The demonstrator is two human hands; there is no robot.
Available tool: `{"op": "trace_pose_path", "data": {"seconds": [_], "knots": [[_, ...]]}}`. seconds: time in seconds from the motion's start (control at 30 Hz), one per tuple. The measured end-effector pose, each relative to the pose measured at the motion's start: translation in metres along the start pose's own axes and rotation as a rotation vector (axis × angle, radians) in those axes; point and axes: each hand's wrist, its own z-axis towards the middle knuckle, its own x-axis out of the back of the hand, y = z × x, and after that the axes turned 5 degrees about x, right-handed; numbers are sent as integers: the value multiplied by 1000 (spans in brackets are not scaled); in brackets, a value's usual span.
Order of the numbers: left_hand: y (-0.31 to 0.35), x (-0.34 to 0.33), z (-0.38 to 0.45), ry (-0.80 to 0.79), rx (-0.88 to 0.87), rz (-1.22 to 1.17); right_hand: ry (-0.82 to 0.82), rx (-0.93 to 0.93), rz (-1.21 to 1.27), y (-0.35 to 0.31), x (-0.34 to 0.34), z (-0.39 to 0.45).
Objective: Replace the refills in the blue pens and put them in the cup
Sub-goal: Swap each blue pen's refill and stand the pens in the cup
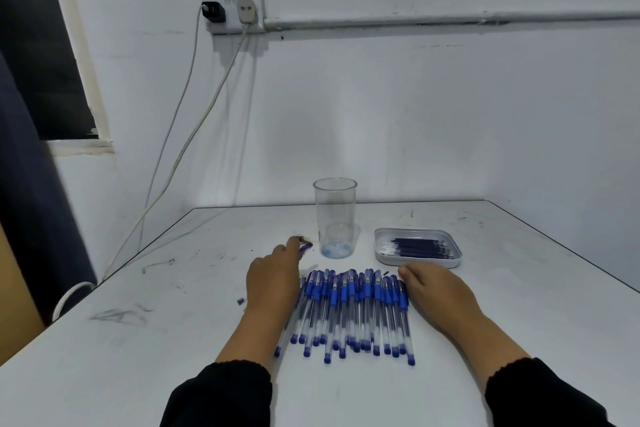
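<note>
White scuffed table (346, 392) against bare white wall (415, 114), corner socket (232, 11).

The left hand (273, 279) hides the leftmost pens (353, 312); its fingertips blur around something small and blue.

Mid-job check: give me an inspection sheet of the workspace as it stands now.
Surface: white table, scuffed with dark marks.
Job's things: blue pens in a row between the hands; clear cup upright, no pens inside; white tray of dark refills to its right.
Clutter: small blue piece left of the pens; dark smudge by the cup.
Hands: left hand beside the pens, a blue bit at its fingertips; right hand resting open at the row's other side.
Cables: two white leads from the wall socket.
Surroundings: white wall, pipe, dark window.
</note>
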Motion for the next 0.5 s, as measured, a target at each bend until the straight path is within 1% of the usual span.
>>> {"op": "trace_pose_path", "data": {"seconds": [0.13,0.2,0.27,0.37,0.5], "knots": [[13,-1,4,-42,-153,-26,92,16,87,-8,-1,6],[20,-3,8,-10,-218,-49,109,40,137,-15,-4,11],[26,-3,11,9,-261,-82,129,61,242,-24,-8,16],[27,-4,10,22,-369,-81,95,128,417,-38,-10,22],[23,-4,10,79,-489,-165,43,206,478,-43,-10,26]]}}
